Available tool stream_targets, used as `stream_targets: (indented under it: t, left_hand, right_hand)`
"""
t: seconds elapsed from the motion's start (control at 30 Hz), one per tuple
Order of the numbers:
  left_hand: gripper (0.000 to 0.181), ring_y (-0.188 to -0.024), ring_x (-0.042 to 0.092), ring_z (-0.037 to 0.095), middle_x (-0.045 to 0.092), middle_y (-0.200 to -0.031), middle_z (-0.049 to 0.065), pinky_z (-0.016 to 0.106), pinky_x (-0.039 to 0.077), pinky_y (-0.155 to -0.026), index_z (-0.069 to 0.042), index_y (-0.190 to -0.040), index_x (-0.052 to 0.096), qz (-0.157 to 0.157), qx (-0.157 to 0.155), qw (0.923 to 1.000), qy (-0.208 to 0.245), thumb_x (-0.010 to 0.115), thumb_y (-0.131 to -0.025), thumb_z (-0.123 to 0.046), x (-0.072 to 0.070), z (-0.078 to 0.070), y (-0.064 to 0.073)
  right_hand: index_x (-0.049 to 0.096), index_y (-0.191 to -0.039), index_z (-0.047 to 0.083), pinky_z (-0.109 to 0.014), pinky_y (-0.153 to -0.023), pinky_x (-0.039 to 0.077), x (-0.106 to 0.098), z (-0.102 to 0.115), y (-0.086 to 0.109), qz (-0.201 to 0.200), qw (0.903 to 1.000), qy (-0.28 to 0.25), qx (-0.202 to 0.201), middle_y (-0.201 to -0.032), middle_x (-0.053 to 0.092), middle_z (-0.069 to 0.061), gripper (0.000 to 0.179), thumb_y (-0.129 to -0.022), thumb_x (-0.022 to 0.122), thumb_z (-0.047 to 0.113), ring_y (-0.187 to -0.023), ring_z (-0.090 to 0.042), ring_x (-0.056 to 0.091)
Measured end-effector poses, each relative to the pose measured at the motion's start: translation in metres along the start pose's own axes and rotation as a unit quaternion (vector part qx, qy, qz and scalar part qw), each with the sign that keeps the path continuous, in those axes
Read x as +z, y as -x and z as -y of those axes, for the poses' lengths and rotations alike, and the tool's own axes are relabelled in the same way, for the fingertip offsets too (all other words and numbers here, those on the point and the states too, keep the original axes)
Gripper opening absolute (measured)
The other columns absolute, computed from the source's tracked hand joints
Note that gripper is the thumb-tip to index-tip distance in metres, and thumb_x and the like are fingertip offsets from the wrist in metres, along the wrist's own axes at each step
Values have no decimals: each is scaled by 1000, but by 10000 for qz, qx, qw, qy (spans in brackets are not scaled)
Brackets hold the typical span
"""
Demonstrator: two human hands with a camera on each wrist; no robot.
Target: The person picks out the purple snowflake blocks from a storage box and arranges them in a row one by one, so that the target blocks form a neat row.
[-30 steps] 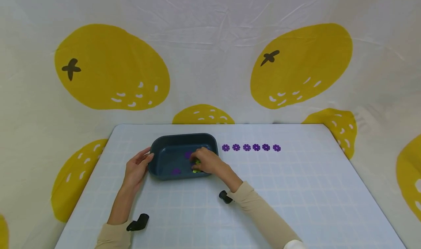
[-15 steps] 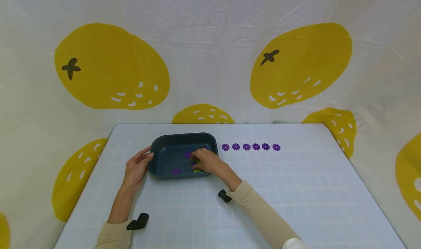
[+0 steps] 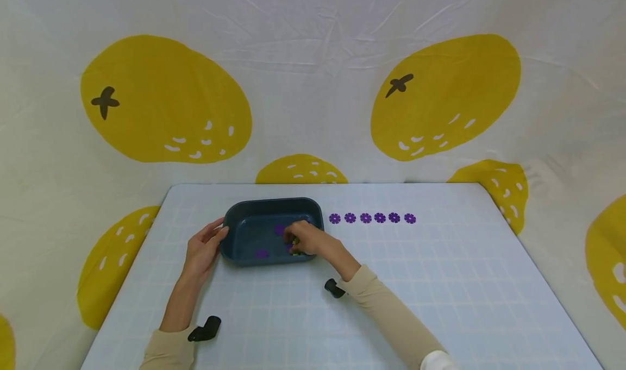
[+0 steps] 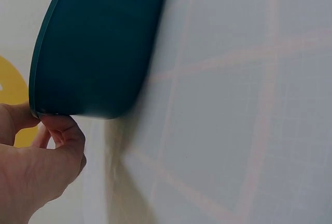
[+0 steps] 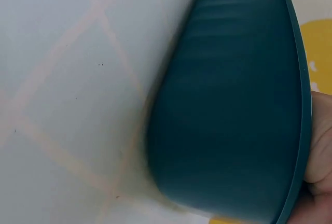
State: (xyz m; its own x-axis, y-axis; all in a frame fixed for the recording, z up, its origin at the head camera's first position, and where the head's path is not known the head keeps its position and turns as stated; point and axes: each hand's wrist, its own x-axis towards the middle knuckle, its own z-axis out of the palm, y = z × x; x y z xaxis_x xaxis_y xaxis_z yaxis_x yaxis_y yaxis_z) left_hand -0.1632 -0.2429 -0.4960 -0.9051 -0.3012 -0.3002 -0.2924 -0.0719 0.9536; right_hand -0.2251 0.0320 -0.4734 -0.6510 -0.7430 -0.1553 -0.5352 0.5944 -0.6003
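Note:
A dark teal tray (image 3: 249, 237) with rounded corners sits at the table's back left of centre. My left hand (image 3: 202, 250) pinches its left rim; the left wrist view shows thumb and fingers (image 4: 65, 128) at that corner. Inside the tray's right part, my right hand (image 3: 308, 238) has its fingers curled around yellow-green notched discs (image 3: 295, 249). How many it holds I cannot tell. Purple notched discs lie on the tray floor, one (image 3: 262, 254) toward the front and another (image 3: 279, 230) beside the right fingertips. From the right wrist, the tray wall hides most of this hand (image 5: 321, 141).
Right of the tray, several purple flower-like discs (image 3: 365, 218) form a straight row along the back of the pale checked table (image 3: 440, 294). Behind stands a white cloth backdrop (image 3: 313, 87) printed with yellow fruit. A black wrist-camera mount (image 3: 205, 329) juts from the left sleeve.
My right fingers have drawn in slightly around the yellow-green discs, less of which now shows. The left hand, the tray and the purple row stay put.

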Motion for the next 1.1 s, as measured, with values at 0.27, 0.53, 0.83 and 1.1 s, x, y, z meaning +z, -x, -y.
stream_targets:
  t: [0.27,0.53,0.83,1.1]
  left_hand:
    - [57,-92,56,0,61,-105,-13,15,46,-74,-6,-149,53,33,50,9999,127,73,-99,-25,0,1,0]
    - [57,-94,56,-1,62,-104,-14,15,47,-75,-7,-149,53,43,106,9999,10,72,-99,-26,0,0,2]
    - [55,-94,56,1,62,-104,-14,15,47,-75,-8,-148,55,8,60,10000,76,73,-98,-26,1,2,1]
    - [58,-93,56,0,63,-104,-13,15,47,-75,-7,-149,54,6,38,9998,169,74,-98,-28,0,1,1]
  right_hand:
    - [74,-102,1,-25,-79,52,1,-4,3,-221,9986,178,-441,-97,69,-10,11,-92,77,3,-88,-18,62]
    - [74,-96,4,-25,-80,50,2,-8,5,-770,9916,242,-1014,-92,67,-6,5,-96,73,9,-86,-17,58]
    - [74,-102,3,-24,-83,52,1,-7,11,-979,9878,-260,-1183,-97,72,-6,7,-98,71,8,-88,-15,64]
    - [74,-107,-2,-22,-82,53,-1,-13,19,-1504,9759,-755,-1386,-99,71,-8,12,-97,71,4,-88,-16,64]
